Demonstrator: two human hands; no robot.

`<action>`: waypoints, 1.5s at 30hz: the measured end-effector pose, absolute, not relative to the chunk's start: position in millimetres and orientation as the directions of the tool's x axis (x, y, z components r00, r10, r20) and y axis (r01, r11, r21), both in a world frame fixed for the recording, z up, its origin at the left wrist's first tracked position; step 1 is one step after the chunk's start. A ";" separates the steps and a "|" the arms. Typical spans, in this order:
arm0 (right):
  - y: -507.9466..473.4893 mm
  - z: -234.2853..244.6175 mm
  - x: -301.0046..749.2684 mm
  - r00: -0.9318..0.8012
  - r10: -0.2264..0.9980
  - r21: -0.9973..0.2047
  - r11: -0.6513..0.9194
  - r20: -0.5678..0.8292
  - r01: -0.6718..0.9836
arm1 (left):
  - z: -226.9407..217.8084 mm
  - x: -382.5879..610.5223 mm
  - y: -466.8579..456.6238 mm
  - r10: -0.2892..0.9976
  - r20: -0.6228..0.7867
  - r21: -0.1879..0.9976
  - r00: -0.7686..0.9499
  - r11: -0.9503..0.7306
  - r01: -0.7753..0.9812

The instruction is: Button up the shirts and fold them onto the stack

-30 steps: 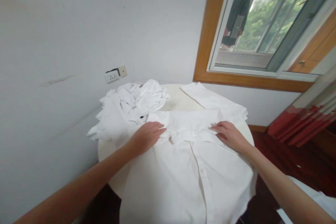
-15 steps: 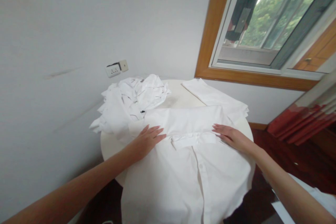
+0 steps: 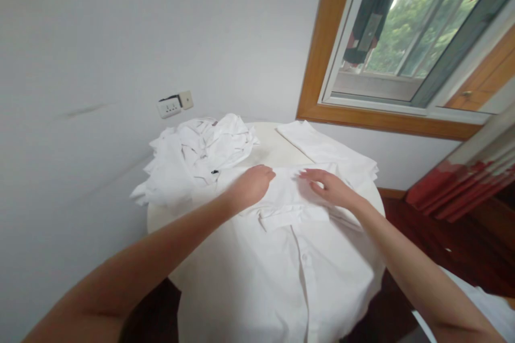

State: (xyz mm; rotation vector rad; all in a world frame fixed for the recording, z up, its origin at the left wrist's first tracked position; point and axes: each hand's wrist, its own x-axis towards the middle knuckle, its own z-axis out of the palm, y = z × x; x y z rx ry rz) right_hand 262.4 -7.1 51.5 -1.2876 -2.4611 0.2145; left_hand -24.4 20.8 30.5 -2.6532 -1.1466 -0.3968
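A white button-up shirt (image 3: 241, 278) lies spread over a round table, its front hanging over the near edge and its far part folded into a flat band. Above the left part of that band is my left hand (image 3: 253, 186), seen from the back, its fingers bent and mostly hidden. My right hand (image 3: 332, 187) is over the band's right part, thumb and fingers apart, with nothing visible between them. Whether either hand touches the cloth is hard to tell. A collar-like strip and a button placket show below the hands.
A crumpled heap of white clothes (image 3: 189, 153) covers the table's back left. Flat folded white cloth (image 3: 325, 147) lies at the back right. The round cream table (image 3: 269, 142) stands by a wall with a socket (image 3: 169, 107). A window and red-white curtain (image 3: 438, 187) are at right.
Both hands have left the fold's near edge and moved inward and away from me, closer together over the folded band. The left fingers, previously spread flat, are now bent.
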 end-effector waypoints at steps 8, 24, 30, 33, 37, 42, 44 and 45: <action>39.6 -7.1 205.4 -0.509 0.841 -0.061 0.527 0.185 0.848 | -22.9 -31.1 38.9 0.740 0.339 -0.050 0.580 -0.602 0.797; 56.9 -25.6 308.9 0.023 0.942 0.001 -0.025 0.336 1.000 | -6.3 -73.4 38.3 0.886 0.410 -0.143 0.218 -0.174 0.974; 60.6 -17.7 315.6 0.091 0.925 0.068 -0.125 0.369 0.990 | 4.4 -79.9 43.3 0.871 0.455 -0.193 0.186 -0.107 0.975; 61.5 -17.8 316.9 0.106 0.921 0.073 -0.144 0.375 0.987 | 3.1 -84.6 45.4 0.871 0.473 -0.167 0.131 -0.058 0.984; 60.0 -19.7 313.8 0.133 0.893 0.038 -0.165 0.430 0.986 | 3.1 -88.0 45.4 0.884 0.458 -0.135 0.098 -0.039 0.990; 56.3 -13.3 312.4 0.140 0.880 -0.021 -0.147 0.453 0.989 | 18.5 -86.7 39.9 0.857 0.496 -0.147 0.142 -0.078 0.986; 55.6 -3.5 314.4 0.158 0.847 -0.081 -0.135 0.508 0.988 | 32.2 -86.3 38.7 0.837 0.532 -0.123 0.128 -0.073 0.990; 55.8 3.3 315.8 0.168 0.819 -0.119 -0.123 0.548 0.985 | 40.8 -86.5 39.1 0.831 0.543 -0.104 0.120 -0.075 0.992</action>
